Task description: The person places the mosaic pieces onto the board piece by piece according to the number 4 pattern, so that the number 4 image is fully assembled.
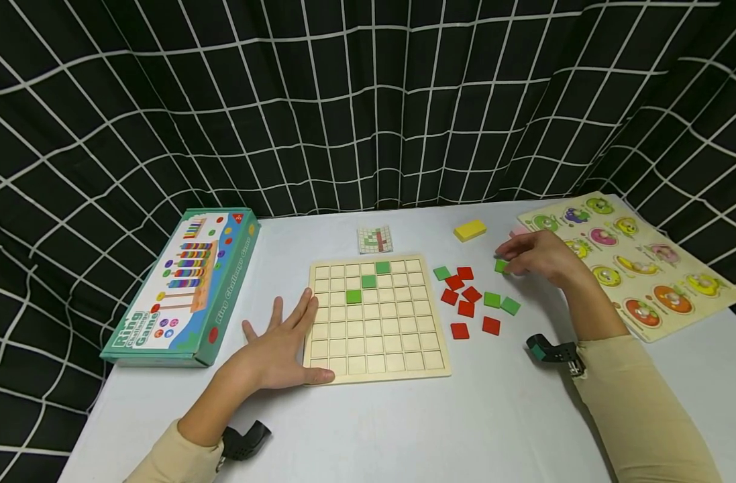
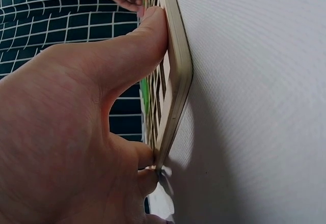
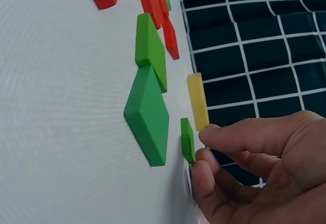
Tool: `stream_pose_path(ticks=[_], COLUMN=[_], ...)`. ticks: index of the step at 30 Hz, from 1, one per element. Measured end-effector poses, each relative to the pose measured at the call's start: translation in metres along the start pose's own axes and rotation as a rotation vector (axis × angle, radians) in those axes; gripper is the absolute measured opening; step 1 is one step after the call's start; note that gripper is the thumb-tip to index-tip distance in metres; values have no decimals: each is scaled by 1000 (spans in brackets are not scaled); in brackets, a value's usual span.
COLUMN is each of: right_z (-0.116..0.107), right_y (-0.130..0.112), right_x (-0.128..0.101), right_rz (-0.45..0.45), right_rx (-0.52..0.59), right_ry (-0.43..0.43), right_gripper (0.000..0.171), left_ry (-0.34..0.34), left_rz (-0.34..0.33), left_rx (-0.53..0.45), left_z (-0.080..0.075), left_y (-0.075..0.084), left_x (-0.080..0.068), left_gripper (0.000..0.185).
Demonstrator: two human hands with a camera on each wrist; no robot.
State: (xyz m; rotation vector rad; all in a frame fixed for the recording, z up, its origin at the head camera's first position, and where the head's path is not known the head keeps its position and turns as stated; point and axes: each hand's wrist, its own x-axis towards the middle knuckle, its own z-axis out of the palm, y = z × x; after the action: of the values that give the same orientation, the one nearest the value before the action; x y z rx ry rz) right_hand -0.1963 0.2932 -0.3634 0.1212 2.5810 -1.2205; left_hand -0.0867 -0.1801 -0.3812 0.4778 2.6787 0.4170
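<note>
A pale wooden grid board (image 1: 376,329) lies on the table with three green squares (image 1: 368,282) in a diagonal line on it. My left hand (image 1: 277,352) is spread at the board's left side, fingertips at the left edge and thumb on the near left corner. In the left wrist view, the thumb (image 2: 153,30) presses on the board's frame. At the far right, my right hand (image 1: 539,255) has its thumb and bent fingers right at a green tile (image 1: 500,266). In the right wrist view this tile (image 3: 187,140) shows beside the fingertips; I cannot tell whether they pinch it.
Red tiles (image 1: 466,308) and other green tiles (image 1: 492,299) lie right of the board. Behind are a small pattern card (image 1: 368,240) and a yellow block (image 1: 469,230). A game box (image 1: 186,288) stands left; a fruit picture board (image 1: 639,268) lies under the right forearm's side.
</note>
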Motion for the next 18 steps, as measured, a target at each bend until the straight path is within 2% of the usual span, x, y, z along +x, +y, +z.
stream_pose_path(ticks=[18], right_z=[6], right_y=[2], right_x=[4], right_rz=[57], right_rx=[-87], right_ry=[41], right_gripper=[45], left_ry=[3], left_rz=[-1], left_rx=[-3], left_z=[0], left_y=[0], left_x=[1], left_gripper=[130])
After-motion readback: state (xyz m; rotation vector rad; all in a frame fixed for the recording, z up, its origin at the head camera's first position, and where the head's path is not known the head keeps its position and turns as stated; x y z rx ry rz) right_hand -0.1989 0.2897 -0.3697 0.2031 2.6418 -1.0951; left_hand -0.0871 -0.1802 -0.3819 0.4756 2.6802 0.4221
